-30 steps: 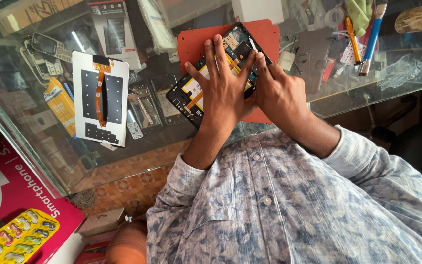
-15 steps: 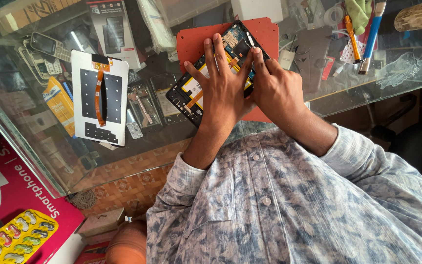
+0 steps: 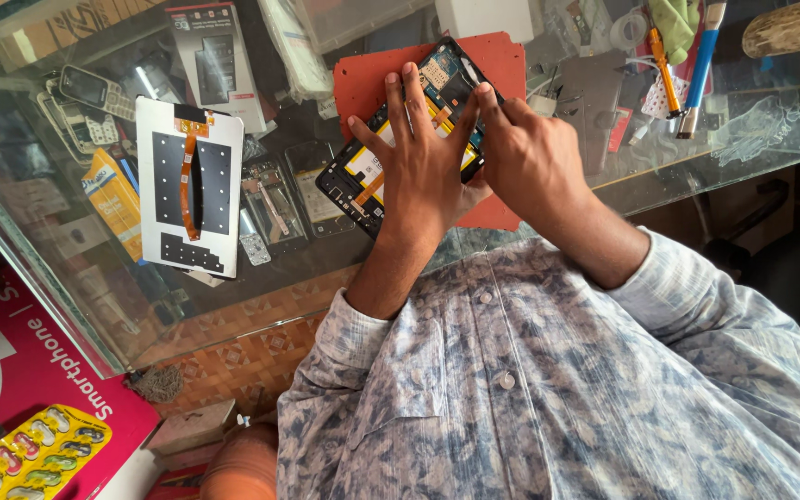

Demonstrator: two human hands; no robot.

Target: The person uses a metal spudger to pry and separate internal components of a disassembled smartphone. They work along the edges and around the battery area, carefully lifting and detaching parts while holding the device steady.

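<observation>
An opened black phone [image 3: 356,181], with its back off and its battery, orange flex cable and circuit board showing, lies on a red mat [image 3: 363,79] on a glass counter. My left hand [image 3: 428,171] rests flat on the phone with fingers spread, pressing it down. My right hand [image 3: 530,157] comes in from the right with fingers curled. Its index fingertip touches the phone's upper right edge near the board. Most of the phone's middle is hidden under my hands.
A white display panel [image 3: 187,185] with an orange ribbon lies left of the mat. An orange screwdriver [image 3: 664,56] and a blue tool [image 3: 701,65] lie at the back right. Old phones and parts fill the glass case. A pink box [image 3: 30,370] sits lower left.
My right index finger has shifted slightly along the phone's upper edge. My left hand stays pressed on the phone.
</observation>
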